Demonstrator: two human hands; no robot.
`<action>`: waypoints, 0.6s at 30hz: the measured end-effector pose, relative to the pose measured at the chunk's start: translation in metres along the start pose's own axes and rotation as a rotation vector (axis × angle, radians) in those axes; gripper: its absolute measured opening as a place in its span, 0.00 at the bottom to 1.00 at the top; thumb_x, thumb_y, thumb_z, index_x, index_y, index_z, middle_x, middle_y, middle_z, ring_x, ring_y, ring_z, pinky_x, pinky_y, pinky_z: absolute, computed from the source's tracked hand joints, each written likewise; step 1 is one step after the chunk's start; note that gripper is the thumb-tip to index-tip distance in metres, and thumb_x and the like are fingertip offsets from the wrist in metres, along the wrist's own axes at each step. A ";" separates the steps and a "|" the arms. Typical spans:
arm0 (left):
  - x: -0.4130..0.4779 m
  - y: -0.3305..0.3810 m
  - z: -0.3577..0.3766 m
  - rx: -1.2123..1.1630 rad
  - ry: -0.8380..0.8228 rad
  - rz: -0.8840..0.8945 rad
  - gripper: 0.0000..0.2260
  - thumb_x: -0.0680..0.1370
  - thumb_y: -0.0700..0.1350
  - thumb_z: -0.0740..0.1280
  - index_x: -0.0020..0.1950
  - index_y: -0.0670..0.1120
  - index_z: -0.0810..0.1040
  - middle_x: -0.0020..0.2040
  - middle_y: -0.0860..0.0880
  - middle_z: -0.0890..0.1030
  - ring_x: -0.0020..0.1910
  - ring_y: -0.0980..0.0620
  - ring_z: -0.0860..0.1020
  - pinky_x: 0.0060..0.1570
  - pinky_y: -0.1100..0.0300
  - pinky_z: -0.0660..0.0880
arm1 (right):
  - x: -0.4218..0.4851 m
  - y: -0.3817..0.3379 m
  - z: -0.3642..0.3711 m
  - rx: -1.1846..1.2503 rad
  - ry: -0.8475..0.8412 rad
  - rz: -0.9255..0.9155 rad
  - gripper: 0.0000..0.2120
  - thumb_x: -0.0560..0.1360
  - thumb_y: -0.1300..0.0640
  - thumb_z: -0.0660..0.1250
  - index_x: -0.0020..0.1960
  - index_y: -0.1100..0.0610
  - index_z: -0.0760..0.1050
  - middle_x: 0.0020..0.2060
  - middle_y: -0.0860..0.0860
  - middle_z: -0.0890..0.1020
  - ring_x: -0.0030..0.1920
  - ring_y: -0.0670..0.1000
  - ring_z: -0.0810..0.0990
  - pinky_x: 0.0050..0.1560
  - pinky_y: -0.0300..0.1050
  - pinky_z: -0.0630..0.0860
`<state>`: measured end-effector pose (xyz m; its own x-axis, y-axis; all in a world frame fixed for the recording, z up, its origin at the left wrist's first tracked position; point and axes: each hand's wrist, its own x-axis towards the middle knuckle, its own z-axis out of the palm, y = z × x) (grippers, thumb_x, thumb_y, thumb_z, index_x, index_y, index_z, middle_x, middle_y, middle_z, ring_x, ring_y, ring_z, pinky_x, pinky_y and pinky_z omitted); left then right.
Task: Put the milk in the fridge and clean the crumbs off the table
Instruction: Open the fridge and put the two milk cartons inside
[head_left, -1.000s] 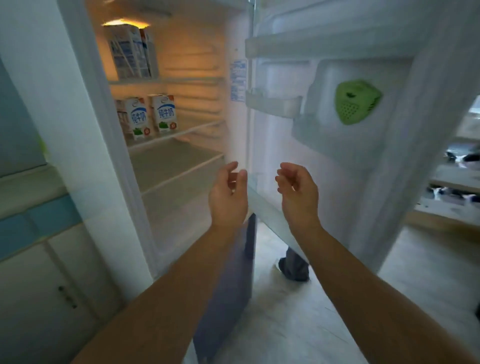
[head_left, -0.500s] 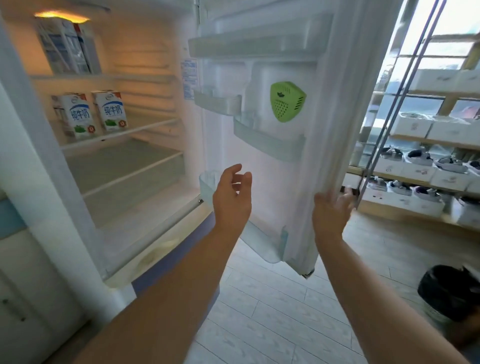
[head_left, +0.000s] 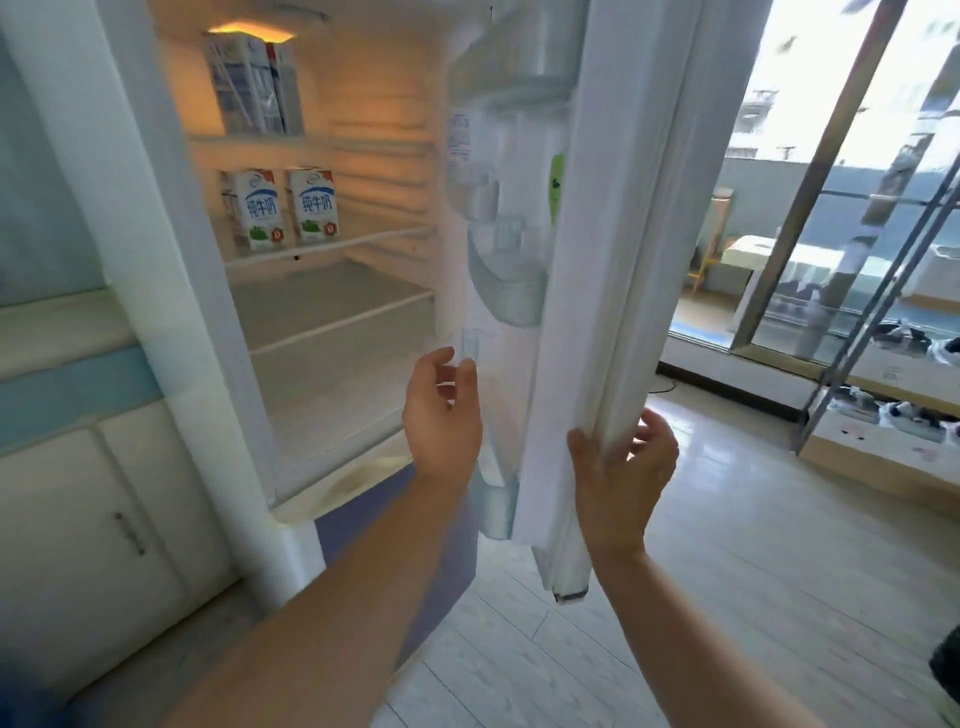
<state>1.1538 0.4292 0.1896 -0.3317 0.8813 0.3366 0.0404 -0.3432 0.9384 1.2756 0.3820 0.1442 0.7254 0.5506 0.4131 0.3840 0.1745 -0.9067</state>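
A: Milk cartons (head_left: 283, 208) standing on the middle fridge shelf (head_left: 332, 244) already. Closing now?
B: Yes. Right hand (head_left: 618, 467) gripping the door edge (head_left: 597, 364), left hand (head_left: 441, 415) hanging loosely curled, holding nothing. Next, probably: pushing shut, then finding the crumbs.

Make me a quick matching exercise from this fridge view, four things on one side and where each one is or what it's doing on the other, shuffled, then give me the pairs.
Things:
1. right hand
2. left hand
3. two milk cartons
4. green item

Places or states:
A. on the inside of the fridge door
B. side by side on the second shelf
C. gripping the door's edge
D. empty, raised in front of the open fridge

Pairs: 1-C, 2-D, 3-B, 4-A
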 end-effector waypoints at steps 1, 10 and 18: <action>0.003 -0.003 -0.013 0.039 0.035 0.005 0.08 0.79 0.45 0.62 0.57 0.46 0.74 0.41 0.53 0.75 0.39 0.55 0.74 0.45 0.61 0.71 | -0.009 -0.003 0.009 0.006 -0.043 -0.008 0.32 0.64 0.56 0.76 0.62 0.61 0.65 0.54 0.48 0.66 0.53 0.49 0.65 0.46 0.22 0.63; 0.029 -0.024 -0.130 0.244 0.252 -0.014 0.09 0.79 0.45 0.61 0.56 0.45 0.76 0.42 0.53 0.76 0.39 0.59 0.73 0.42 0.69 0.70 | -0.080 -0.042 0.102 0.067 -0.301 -0.153 0.33 0.66 0.59 0.75 0.66 0.62 0.64 0.64 0.58 0.67 0.63 0.52 0.62 0.63 0.50 0.67; 0.059 -0.036 -0.220 0.317 0.361 0.003 0.09 0.79 0.44 0.61 0.56 0.43 0.75 0.45 0.51 0.76 0.41 0.56 0.73 0.38 0.70 0.66 | -0.123 -0.066 0.191 -0.037 -0.653 -0.327 0.27 0.76 0.63 0.61 0.72 0.56 0.59 0.72 0.55 0.59 0.71 0.56 0.57 0.72 0.50 0.57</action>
<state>0.9250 0.4222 0.1580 -0.6350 0.6922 0.3428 0.3081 -0.1800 0.9342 1.0520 0.4581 0.1365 0.0861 0.8515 0.5173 0.5499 0.3923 -0.7374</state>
